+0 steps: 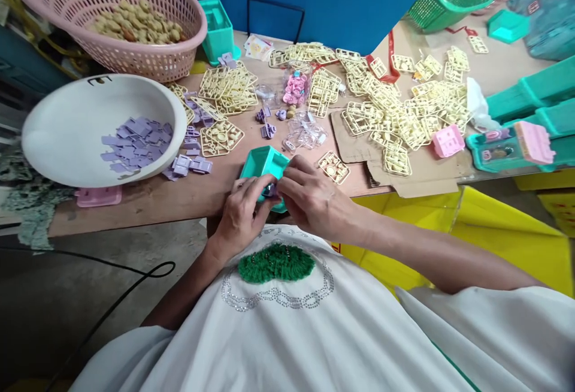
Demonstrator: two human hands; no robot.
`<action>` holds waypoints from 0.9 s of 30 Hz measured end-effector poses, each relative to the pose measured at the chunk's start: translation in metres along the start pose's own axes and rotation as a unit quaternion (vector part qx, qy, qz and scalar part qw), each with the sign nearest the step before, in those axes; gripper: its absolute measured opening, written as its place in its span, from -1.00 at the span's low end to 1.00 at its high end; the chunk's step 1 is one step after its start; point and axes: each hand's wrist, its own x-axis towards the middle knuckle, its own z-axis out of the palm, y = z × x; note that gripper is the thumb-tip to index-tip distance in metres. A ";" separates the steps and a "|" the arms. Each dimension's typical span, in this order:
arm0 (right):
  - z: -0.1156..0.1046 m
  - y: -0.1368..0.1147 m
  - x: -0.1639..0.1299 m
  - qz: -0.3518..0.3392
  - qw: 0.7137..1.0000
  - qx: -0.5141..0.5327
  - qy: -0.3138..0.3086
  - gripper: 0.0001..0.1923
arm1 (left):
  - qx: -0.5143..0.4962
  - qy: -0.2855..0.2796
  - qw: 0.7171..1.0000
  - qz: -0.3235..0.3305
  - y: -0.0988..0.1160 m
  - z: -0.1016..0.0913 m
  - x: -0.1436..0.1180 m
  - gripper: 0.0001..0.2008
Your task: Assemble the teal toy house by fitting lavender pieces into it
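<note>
A long wooden table (188, 197) runs across the view, with blue wall behind it and yellow sheeting below its right end. At its far left corner sits a pink basket (148, 59) heaped with tan pieces, and just in front of that a white bowl (67, 134) holding a flat pile of lilac tiles (137, 143). More lilac bits lie loose beside the bowl's rim. Across the middle and right of the table spread cream plastic frames (395, 116) — dozens of them, overlapping, some on a torn sheet of cardboard (417, 179). Near the right edge lies a pink block (448, 141), next to teal trays.

At the near edge of the table, close to the person's chest, both hands meet on a small teal box (263, 164). The left hand (242, 215) is closed on the box's near side from below, fingers curled around it. The right hand (314, 197) is clamped on it too, fingertips pinched together against a tiny lilac piece (270, 190) at the box's front — how that piece sits is too small to tell.
</note>
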 end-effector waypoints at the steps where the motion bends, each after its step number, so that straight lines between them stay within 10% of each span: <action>1: 0.000 0.001 -0.001 0.004 1.000 0.000 0.007 -0.80 | -0.001 0.001 1.000 -0.001 0.000 0.000 0.000 -0.68; 27: 0.002 0.016 -0.013 0.038 0.993 0.049 0.098 -0.90 | -0.071 0.015 0.995 -0.075 0.011 -0.001 0.005 -0.77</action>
